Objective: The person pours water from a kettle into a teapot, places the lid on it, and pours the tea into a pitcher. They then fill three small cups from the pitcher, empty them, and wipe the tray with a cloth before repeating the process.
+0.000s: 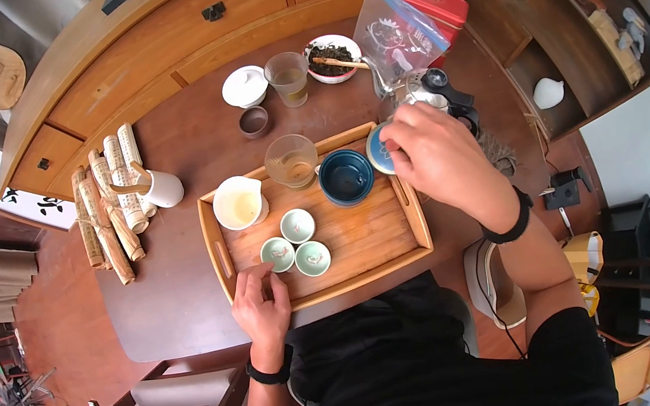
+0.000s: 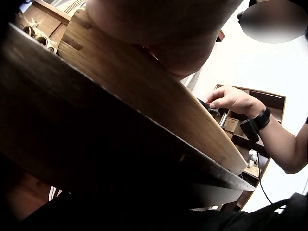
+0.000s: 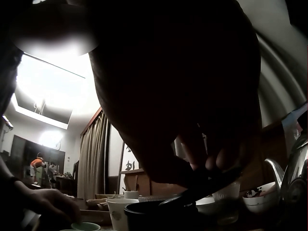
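My right hand (image 1: 440,160) pinches a round blue lid (image 1: 377,150) at the right end of the wooden tray (image 1: 366,255). Just left of the lid stands a dark blue cup (image 1: 346,176), uncovered, with its inside in view. From the right wrist, the lid (image 3: 211,185) looks tilted, close above the cup's rim. My left hand (image 1: 262,303) rests at the tray's near left edge, fingers relaxed, beside three small pale green cups (image 1: 312,259). A white pitcher (image 1: 240,203) with yellowish liquid and a glass cup (image 1: 291,163) also stand on the tray.
Behind the tray are a white lidded bowl (image 1: 245,87), a small brown cup (image 1: 254,122), a glass (image 1: 288,79) and a bowl of dark tea leaves (image 1: 333,57). A plastic bag (image 1: 398,36) and red tin (image 1: 437,5) stand at the back right. Bamboo scrolls (image 1: 111,205) lie left.
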A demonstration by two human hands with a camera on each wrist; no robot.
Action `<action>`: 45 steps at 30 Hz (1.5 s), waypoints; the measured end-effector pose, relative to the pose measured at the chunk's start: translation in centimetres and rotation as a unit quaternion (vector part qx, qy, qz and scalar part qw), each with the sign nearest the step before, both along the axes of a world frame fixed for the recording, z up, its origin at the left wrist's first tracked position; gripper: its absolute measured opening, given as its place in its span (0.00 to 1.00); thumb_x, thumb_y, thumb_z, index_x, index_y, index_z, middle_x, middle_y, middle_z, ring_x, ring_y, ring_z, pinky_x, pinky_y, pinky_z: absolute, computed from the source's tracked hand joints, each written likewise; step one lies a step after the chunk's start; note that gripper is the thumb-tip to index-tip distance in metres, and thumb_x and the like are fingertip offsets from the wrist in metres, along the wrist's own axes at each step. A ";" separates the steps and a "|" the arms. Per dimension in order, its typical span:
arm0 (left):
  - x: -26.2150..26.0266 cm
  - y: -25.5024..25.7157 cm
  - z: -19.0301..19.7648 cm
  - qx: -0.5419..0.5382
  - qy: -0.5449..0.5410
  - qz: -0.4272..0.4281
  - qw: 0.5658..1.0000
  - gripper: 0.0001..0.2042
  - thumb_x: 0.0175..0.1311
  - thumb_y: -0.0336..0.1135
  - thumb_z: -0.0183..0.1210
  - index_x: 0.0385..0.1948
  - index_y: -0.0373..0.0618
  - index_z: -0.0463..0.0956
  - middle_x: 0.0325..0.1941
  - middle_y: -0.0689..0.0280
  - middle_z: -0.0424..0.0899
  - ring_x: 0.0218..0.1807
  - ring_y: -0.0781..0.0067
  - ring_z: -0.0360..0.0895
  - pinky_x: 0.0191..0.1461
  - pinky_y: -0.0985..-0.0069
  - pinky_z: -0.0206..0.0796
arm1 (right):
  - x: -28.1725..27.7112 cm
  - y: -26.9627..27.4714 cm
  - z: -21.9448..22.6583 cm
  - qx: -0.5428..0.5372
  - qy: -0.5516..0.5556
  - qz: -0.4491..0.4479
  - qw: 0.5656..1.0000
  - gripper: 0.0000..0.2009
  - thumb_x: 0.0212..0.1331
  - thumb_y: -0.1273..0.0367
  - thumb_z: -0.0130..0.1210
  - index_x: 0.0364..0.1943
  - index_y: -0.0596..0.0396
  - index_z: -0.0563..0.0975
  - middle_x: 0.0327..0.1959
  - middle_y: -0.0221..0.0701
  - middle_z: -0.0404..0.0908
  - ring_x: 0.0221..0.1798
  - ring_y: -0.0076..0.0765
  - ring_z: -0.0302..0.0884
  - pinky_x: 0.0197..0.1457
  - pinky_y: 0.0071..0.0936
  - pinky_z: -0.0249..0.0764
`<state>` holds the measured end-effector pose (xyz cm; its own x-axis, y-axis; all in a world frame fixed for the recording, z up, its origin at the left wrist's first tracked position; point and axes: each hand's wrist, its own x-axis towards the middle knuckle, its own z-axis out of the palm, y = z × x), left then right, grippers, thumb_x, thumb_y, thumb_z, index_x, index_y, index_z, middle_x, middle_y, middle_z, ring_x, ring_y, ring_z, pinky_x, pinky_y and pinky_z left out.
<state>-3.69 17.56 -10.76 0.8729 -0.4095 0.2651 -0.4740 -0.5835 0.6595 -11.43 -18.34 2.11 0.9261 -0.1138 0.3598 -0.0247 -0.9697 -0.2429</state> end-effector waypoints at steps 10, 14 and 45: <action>-0.1 0.2 -0.1 0.025 0.009 0.015 1.000 0.09 0.68 0.26 0.70 0.47 0.48 0.89 0.41 0.64 0.89 0.31 0.62 0.87 0.36 0.64 0.78 | 1.7 3.2 -1.2 0.123 -0.064 0.039 0.989 0.07 0.63 0.74 0.70 0.42 0.55 0.84 0.42 0.36 0.82 0.50 0.50 0.83 0.52 0.47 0.82; -0.1 0.2 -0.1 0.021 0.001 0.018 1.000 0.09 0.67 0.27 0.70 0.47 0.49 0.89 0.40 0.63 0.89 0.34 0.59 0.88 0.38 0.62 0.80 | 2.5 4.5 -2.2 0.105 -0.061 0.056 0.991 0.06 0.64 0.74 0.70 0.42 0.56 0.84 0.42 0.36 0.82 0.50 0.51 0.83 0.53 0.47 0.82; 0.0 0.4 -0.1 -0.041 -0.066 0.000 0.997 0.06 0.67 0.27 0.71 0.43 0.48 0.88 0.37 0.62 0.87 0.37 0.52 0.88 0.39 0.58 0.80 | 2.6 2.8 3.7 0.325 0.067 -0.007 0.943 0.33 0.59 0.63 0.82 0.66 0.59 0.81 0.61 0.45 0.92 0.64 0.39 0.89 0.70 0.38 0.82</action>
